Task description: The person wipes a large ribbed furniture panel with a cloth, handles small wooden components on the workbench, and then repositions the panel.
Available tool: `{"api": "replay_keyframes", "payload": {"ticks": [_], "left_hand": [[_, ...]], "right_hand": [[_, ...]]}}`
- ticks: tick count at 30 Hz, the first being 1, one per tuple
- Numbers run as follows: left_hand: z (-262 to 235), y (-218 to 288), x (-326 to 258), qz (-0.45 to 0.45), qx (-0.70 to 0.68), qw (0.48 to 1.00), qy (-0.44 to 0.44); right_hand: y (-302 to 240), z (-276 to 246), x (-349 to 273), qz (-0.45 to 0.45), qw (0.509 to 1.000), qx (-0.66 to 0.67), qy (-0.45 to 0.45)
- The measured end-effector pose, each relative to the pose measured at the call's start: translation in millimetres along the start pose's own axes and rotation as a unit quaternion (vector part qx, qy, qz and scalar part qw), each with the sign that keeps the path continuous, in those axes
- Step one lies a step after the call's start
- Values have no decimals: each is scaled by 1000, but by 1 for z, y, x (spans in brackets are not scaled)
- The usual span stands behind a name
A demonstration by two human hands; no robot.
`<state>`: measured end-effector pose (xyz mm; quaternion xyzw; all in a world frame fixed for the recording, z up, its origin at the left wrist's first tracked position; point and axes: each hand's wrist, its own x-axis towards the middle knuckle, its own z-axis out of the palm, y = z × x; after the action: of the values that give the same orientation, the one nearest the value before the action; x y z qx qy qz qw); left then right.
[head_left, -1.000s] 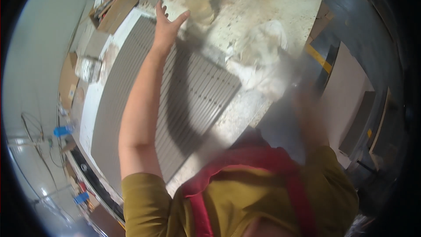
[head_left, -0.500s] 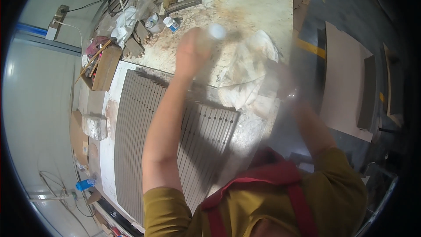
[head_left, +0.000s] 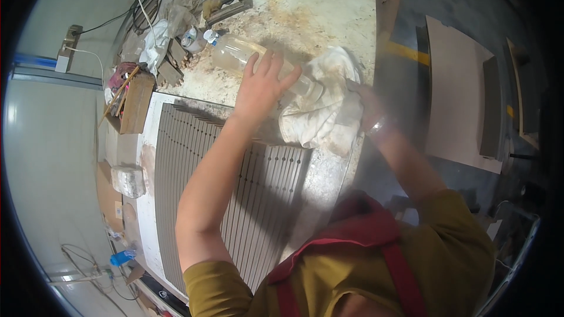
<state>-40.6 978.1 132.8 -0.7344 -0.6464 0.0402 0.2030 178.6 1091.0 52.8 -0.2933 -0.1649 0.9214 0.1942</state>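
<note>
My left hand is closed across the middle of a clear plastic bottle, its fingers spread along the side. Tilted, the bottle has its narrower, whitish end over a crumpled, stained white cloth. Pale liquid seems to show inside. My right hand grips the right side of that cloth near the table edge; its fingers are partly hidden and blurred. Just in front of my arms lies a row of long grey-brown slatted strips with dark round notches.
The stained worktable carries a nail gun, plastic bags and a small white-capped jar at the back left. A cardboard box of odds and ends stands left. Brown boards stand beyond the table's right edge.
My left hand has tipped the bottle from roughly upright to slanting, its end now over the cloth. My right hand has shifted slightly and blurs less. The whole view has moved a little.
</note>
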Motion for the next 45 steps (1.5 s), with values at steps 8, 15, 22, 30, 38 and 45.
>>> {"api": "replay_keyframes", "payload": {"ticks": [8,15,22,30,38,45], "left_hand": [[-14,-6,-6,-13,7,1000,-14],[13,-13,0,-164,-147,974,53],[70,-85,-26,-401,-547,694,242],[39,-84,-69,-447,-526,698,193],[-122,119,-264,-478,-364,797,-63],[-162,262,-362,-502,-203,808,-232]], "right_hand": [[-1,-10,19,45,994,76,-64],[5,-19,39,-25,996,55,-69],[-49,-63,42,48,935,94,-337],[-68,-10,-29,-43,971,-137,-192],[88,112,-103,106,851,-459,-232],[94,55,-26,-513,542,-651,-142]]}}
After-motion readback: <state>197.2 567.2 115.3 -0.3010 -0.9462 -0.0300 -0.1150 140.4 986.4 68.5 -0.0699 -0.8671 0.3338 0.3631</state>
